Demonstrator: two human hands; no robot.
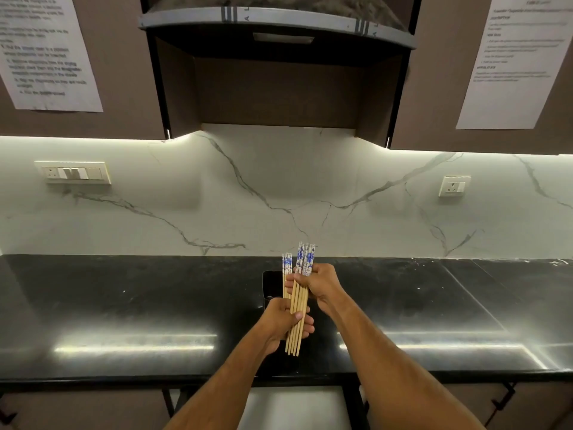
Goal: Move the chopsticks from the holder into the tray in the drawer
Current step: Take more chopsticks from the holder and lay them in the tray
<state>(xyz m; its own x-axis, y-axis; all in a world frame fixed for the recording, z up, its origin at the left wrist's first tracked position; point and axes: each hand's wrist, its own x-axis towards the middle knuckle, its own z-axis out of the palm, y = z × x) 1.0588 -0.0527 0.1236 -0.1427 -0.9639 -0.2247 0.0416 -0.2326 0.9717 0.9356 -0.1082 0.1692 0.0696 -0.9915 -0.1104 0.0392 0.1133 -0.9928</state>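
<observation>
While the chopsticks (298,301) stand upright over the black counter (124,305), my left hand (283,321) curls round their bare lower ends and my right hand (319,282) grips near the patterned tops. Behind rises a marble-veined backsplash (279,193), with switch plates (73,172) and brown cabinets (124,88) carrying printed sheets (46,51).

Black polished stone bench (124,305) spanning the full width of the view, its far edge meeting a white marble-patterned backsplash (279,197). A black holder (271,285) stands on the bench near its centre, largely hidden behind the hands. Bright streaks of reflected light cross the bench surface left and right of the holder.
</observation>
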